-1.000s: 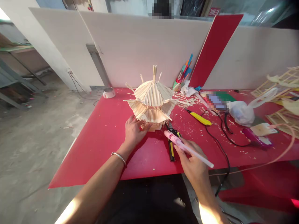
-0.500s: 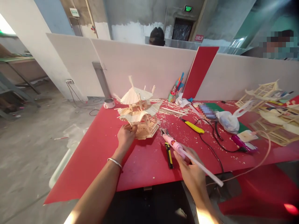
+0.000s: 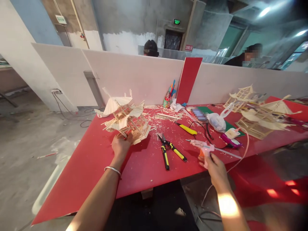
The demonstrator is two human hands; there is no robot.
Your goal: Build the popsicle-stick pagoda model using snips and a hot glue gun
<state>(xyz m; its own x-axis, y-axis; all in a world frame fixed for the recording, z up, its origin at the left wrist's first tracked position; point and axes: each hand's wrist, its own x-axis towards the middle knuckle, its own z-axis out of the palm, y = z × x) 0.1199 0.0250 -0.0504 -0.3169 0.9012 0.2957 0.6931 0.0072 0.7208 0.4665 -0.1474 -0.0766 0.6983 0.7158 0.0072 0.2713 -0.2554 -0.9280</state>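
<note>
My left hand grips the lower edge of a small pagoda model built from thin wooden sticks, and the model leans to the left. Part of its base is hidden behind my fingers. On the right, my right hand is closed round the handle of a pink glue gun, whose nozzle points left and whose clear glue stick juts out behind. Between my hands lie pliers with black and yellow handles, their handles spread apart on the red table.
Loose sticks and shavings litter the table behind the pliers. A yellow-handled tool, a pen holder, a plastic bag, a power strip and more stick models stand or lie further back. A white partition borders the far side.
My right hand has carried the glue gun rightward, away from the pagoda and pliers, and its nozzle now points left. The pagoda model has tipped leftward in my left hand. The view has shifted right.
</note>
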